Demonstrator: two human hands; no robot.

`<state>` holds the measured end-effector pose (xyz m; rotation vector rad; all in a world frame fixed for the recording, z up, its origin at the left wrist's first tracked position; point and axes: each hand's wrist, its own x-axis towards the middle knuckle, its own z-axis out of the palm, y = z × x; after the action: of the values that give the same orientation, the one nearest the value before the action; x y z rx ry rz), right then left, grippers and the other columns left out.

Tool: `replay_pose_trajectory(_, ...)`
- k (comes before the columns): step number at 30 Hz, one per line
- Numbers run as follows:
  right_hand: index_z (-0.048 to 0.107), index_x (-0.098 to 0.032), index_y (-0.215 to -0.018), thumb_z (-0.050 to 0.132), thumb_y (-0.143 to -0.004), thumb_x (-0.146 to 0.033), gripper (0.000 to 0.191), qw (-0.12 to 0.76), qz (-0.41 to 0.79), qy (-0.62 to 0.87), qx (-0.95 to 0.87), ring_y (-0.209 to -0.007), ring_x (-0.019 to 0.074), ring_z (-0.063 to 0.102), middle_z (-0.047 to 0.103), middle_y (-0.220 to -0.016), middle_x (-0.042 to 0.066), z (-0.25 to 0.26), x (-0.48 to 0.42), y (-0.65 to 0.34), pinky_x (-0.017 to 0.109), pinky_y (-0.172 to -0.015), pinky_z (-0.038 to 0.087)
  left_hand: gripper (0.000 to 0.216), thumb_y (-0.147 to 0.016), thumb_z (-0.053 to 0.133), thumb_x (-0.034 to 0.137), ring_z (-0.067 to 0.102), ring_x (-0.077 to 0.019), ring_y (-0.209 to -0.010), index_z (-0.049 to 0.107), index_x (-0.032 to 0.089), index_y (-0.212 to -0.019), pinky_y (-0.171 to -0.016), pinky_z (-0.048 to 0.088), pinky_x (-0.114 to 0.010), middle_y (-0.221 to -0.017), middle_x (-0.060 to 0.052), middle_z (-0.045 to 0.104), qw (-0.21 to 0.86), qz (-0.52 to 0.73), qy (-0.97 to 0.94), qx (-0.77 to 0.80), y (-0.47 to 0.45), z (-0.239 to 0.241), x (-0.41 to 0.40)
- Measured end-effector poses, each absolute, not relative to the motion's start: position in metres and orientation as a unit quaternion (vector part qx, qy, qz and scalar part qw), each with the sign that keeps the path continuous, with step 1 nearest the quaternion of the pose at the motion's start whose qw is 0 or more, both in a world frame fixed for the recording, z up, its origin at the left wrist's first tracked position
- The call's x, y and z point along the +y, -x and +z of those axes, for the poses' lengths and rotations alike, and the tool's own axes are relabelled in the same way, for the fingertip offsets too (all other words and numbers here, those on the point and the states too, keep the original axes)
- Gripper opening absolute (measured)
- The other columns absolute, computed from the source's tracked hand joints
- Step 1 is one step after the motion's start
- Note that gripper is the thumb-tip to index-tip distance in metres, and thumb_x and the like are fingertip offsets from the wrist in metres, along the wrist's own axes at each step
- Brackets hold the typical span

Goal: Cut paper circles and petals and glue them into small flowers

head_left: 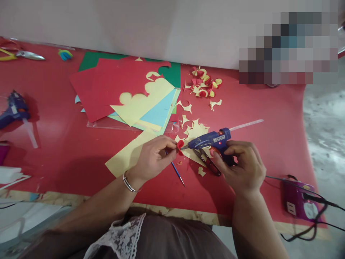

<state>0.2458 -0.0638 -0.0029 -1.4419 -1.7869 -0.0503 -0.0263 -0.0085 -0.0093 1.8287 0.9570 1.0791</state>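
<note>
Between thumb and fingertips, my left hand (156, 156) pinches a small red paper piece (180, 145) with curved petals. My right hand (244, 167) is wrapped round the handle of a blue hot glue gun (211, 139), whose small light glows red. The gun's nozzle points left and meets the red piece or stops just short of it; I cannot tell which. A clear glue stick (246, 125) juts from its back end. Beneath the gun lie dark thread snips (208, 162) and cream paper offcuts (198, 131). A blue thin-tipped brush or pen (178, 173) rests near my left hand.
Coloured paper sheets (107, 82) are stacked at the back, beside folded red and yellow paper pieces (206, 82). Another glue gun (16, 109) and yellow-handled scissors (27, 54) lie at left. A purple power box (299, 198) with black cables sits at the right front edge.
</note>
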Motion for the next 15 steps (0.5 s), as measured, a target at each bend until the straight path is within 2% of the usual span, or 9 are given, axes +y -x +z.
replay_pose_trajectory(15, 0.061, -0.024, -0.091, 0.089, -0.088, -0.016, 0.030, 0.404, -0.018, 0.572, -0.714, -0.084, 0.0201, 0.074, 0.072, -0.091, 0.003, -0.0012, -0.0653, -0.2453, 0.032, -0.066, 0.058, 0.011, -0.094, 0.070, 0.009, 0.074, -0.0150, -0.079, 0.071, 0.018, -0.089, -0.067, 0.058, -0.022, -0.091, -0.007, 0.079, 0.392, 0.426, -0.718, 0.386, 0.0252, -0.0113, -0.0088)
